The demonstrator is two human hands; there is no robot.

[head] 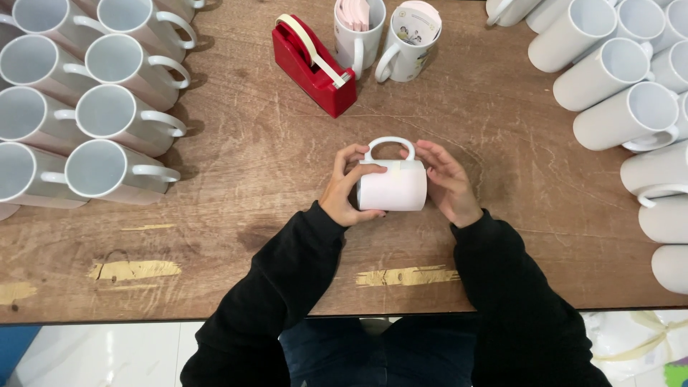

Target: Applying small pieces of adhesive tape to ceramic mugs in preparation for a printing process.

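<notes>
Hands clasp a white mug (392, 188) lying on its side at mid-surface (258, 165): left hand (347, 188) and right hand (446, 183) grip its ends, handle pointing away. Bare wood surrounds it; mug rows (93, 107) left, stacked mugs (623, 93) right, red tape dispenser (313, 66) beyond, near edge close.

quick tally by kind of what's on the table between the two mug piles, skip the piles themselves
red tape dispenser: 1
upright mugs with things inside: 2
white mug on its side, held by left hand and right hand: 1
total: 4
</notes>
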